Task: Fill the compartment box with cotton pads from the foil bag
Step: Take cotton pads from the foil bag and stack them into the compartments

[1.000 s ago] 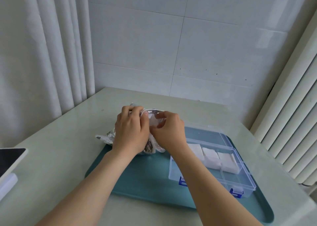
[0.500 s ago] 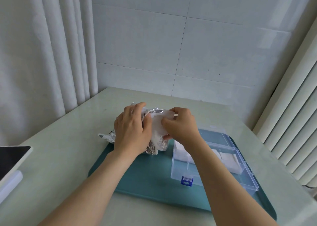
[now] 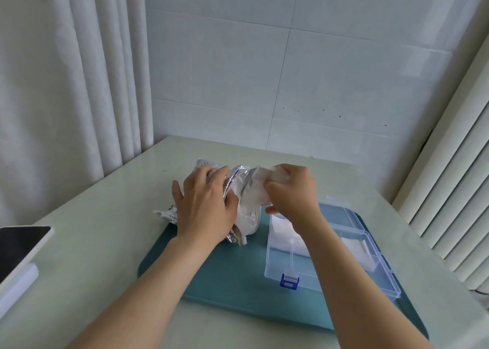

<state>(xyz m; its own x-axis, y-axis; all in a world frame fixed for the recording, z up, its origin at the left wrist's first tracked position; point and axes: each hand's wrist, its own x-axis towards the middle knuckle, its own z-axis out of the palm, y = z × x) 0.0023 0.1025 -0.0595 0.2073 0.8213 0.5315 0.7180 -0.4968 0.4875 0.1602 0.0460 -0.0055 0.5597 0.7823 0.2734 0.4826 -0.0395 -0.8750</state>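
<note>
The crinkled silver foil bag (image 3: 239,179) lies on the left end of the teal tray (image 3: 232,274), and my left hand (image 3: 205,208) grips its body. My right hand (image 3: 293,192) pinches a stack of white cotton pads (image 3: 270,175) at the bag's open mouth, partly outside it. More white pads (image 3: 247,211) show inside the bag. The clear compartment box (image 3: 328,253) with blue latches sits open on the right of the tray. White pads fill its back compartments (image 3: 354,248); my right forearm hides part of them.
A dark-screened tablet (image 3: 19,245) on a white stand sits at the table's left edge. White curtains hang on the left and a ribbed white panel stands on the right. A tiled wall closes the table's far side.
My right hand has drawn the cotton pads out of the bag's mouth toward the right. My left hand has kept its hold on the bag.
</note>
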